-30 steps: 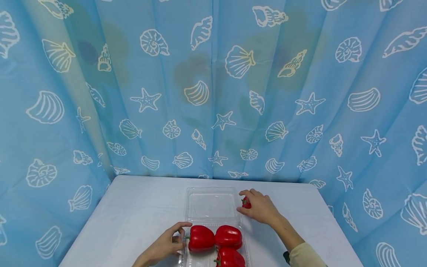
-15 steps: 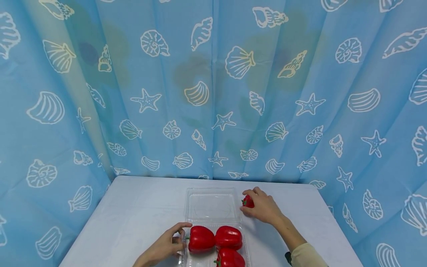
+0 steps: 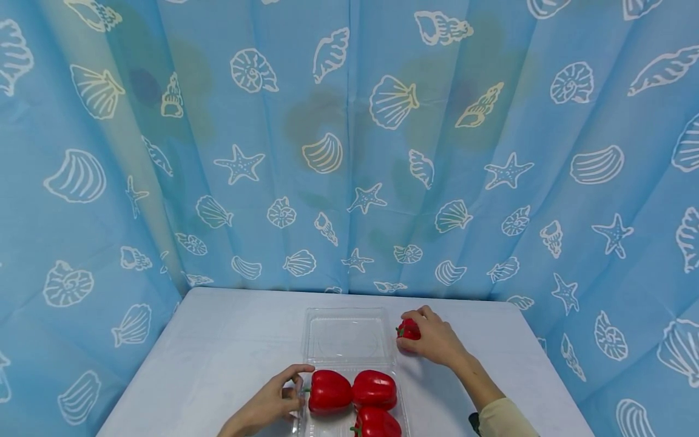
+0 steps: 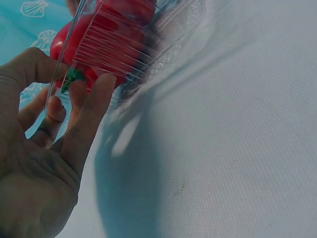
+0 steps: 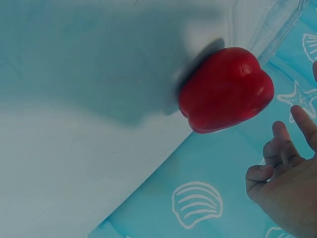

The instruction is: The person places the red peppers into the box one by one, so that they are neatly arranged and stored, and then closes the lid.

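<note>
A clear plastic clamshell container (image 3: 405, 419) lies unfolded on the table, holding three red bell peppers (image 3: 330, 391). At its left wall, my left hand (image 3: 266, 400) pinches the rim; the left wrist view shows fingers on both sides of the clear wall (image 4: 106, 49), near a pepper's green stem (image 4: 73, 77). Another red bell pepper (image 3: 407, 329) sits on the table right of the lid (image 3: 345, 335). My right hand (image 3: 434, 340) curves around it in the head view. From the right wrist, fingers (image 5: 280, 144) appear loosely bent and apart from that pepper (image 5: 226, 90).
A white cloth covers the table (image 3: 229, 340). Blue curtains (image 3: 349, 152) with white shell prints hang behind it and along both sides. The container's lid lies flat toward the back edge.
My right hand has shifted slightly right, uncovering more of the single bell pepper, whose stem stays about where it was. The left hand and container have not moved.
</note>
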A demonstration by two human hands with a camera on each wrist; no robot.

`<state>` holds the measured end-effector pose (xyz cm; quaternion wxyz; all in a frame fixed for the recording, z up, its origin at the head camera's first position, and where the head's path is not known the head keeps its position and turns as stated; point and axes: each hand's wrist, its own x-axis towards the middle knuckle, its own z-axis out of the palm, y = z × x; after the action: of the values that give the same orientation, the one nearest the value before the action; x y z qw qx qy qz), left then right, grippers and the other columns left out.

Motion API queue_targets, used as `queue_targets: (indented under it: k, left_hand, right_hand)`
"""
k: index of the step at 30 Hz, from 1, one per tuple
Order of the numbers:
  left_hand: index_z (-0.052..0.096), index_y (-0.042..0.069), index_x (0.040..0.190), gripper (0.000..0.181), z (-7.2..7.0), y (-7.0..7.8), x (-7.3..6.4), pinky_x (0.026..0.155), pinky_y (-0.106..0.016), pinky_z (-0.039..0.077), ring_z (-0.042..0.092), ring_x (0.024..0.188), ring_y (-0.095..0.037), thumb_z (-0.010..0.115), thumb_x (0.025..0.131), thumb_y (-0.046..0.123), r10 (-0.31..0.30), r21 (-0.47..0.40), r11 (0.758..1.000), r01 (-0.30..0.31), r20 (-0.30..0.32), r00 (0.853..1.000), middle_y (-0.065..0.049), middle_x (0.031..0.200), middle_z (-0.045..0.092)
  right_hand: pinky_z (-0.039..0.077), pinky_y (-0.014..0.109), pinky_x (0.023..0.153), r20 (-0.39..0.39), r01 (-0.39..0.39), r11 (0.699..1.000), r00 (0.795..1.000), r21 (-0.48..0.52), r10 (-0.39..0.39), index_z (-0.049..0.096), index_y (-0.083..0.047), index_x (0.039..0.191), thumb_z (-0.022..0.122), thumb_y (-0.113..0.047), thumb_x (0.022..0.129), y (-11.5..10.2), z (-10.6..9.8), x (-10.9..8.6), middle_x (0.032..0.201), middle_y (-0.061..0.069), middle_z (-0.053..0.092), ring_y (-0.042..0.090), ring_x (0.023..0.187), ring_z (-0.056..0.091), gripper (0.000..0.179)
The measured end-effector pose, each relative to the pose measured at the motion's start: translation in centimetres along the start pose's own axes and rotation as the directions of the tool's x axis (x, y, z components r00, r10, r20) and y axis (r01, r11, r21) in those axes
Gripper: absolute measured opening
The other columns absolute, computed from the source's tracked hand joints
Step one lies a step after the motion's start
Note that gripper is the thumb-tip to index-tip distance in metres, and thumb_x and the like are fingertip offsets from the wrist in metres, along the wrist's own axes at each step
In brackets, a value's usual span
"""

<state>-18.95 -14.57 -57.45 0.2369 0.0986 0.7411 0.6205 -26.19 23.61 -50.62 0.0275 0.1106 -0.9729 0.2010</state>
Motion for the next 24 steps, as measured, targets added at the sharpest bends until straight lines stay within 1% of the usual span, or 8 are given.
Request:
queue_targets:
  k: [5, 10, 13, 17, 24]
  left_hand:
    - [0.050, 0.011, 0.143, 0.063, 0.0, 0.1, 0.0, 0.067, -0.032, 0.059, 0.056, 0.078, -0.017, 0.071, 0.083, 0.003, 0.000, 0.003, 1.000, 0.000, -0.003, 1.000, -0.008, 0.100, 0.051]
    - [0.050, 0.011, 0.142, 0.063, -0.1, 0.0, 0.0, 0.065, -0.031, 0.059, 0.057, 0.078, -0.017, 0.071, 0.084, 0.003, 0.011, 0.006, 1.000, -0.011, 0.008, 1.000, -0.008, 0.100, 0.050]
    - [0.049, 0.010, 0.143, 0.063, -0.1, 0.1, 0.0, 0.065, -0.031, 0.059, 0.057, 0.078, -0.017, 0.071, 0.084, 0.004, 0.010, 0.015, 1.000, -0.010, 0.009, 1.000, -0.008, 0.100, 0.050]
    - [0.048, 0.010, 0.144, 0.064, 0.0, 0.1, 0.1, 0.065, -0.031, 0.059, 0.057, 0.078, -0.017, 0.071, 0.084, 0.004, 0.002, 0.023, 1.000, -0.003, 0.005, 1.000, -0.007, 0.101, 0.051]
    - [0.048, 0.009, 0.144, 0.064, -0.1, 0.1, 0.1, 0.065, -0.031, 0.058, 0.057, 0.079, -0.017, 0.069, 0.084, 0.003, 0.006, 0.022, 1.000, -0.006, 0.010, 1.000, -0.008, 0.101, 0.050]
  right_hand:
    - [0.060, 0.046, 0.076, 0.011, -0.032, 0.999, 0.999, 0.037, 0.032, 0.062, -0.020, 0.128, 0.091, -0.034, 0.069, 0.4, 0.0, 0.0, 0.123, 0.007, 0.056, 0.028, 0.113, 0.055, 0.067]
    - [0.059, 0.049, 0.079, 0.018, -0.059, 0.997, 0.998, 0.049, 0.058, 0.062, -0.020, 0.127, 0.092, -0.032, 0.068, 0.9, 0.2, 0.1, 0.124, 0.008, 0.056, 0.029, 0.115, 0.054, 0.067]
    - [0.059, 0.049, 0.080, 0.024, -0.073, 0.996, 0.997, 0.046, 0.072, 0.062, -0.021, 0.127, 0.092, -0.033, 0.068, 1.3, 0.4, 0.0, 0.125, 0.008, 0.055, 0.029, 0.116, 0.053, 0.068]
    - [0.059, 0.048, 0.078, 0.020, -0.077, 0.996, 0.997, 0.047, 0.076, 0.061, -0.020, 0.129, 0.093, -0.032, 0.067, 1.7, 0.6, -0.1, 0.128, 0.009, 0.054, 0.030, 0.118, 0.051, 0.071]
    - [0.058, 0.051, 0.080, 0.013, -0.074, 0.996, 0.997, 0.045, 0.074, 0.060, -0.019, 0.133, 0.094, -0.031, 0.066, 2.4, 0.6, -0.2, 0.128, 0.011, 0.054, 0.032, 0.117, 0.051, 0.076]
